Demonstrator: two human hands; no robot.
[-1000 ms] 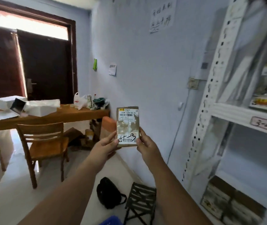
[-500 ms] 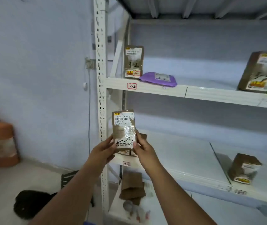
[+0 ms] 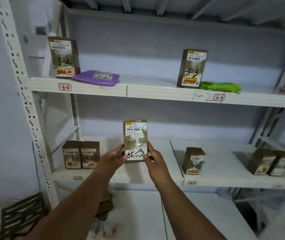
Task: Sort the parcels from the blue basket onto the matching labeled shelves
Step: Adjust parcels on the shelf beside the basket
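White steel shelving [image 3: 34, 129] against a pale blue wall, two tiers in view; upper tier tagged 3-2 [image 3: 65, 87] at left and 3-3 [image 3: 219, 97] at right; lower tier tagged at its front lip, the right tag [image 3: 191, 183] too small to read surely, likely 4-3.

Held up before the lower tier: one brown parcel [image 3: 135, 141], long axis upright, label facing the camera, marked by hand with what looks like 4-3; left hand [image 3: 112, 157] pinching its lower left edge, right hand [image 3: 153, 157] pinching its lower right edge, fingers curled round the sides.

Matching bay judged to lie right of the hands, past the dark divider line [image 3: 176, 158] on the lower shelf; right hand nearer to it. One box [image 3: 193, 161] already upright in that bay, just beyond the line; two more boxes [image 3: 270, 161] farther right, with bare shelf between. Left of the hands, a pair of boxes [image 3: 81, 154] in the other bay.

Above: a 3-2 box [image 3: 63, 57], purple mailer [image 3: 96, 77], 3-3 box [image 3: 192, 68], green bag [image 3: 219, 87]. Nothing between parcel and target bay; only the standing box to avoid knocking over.
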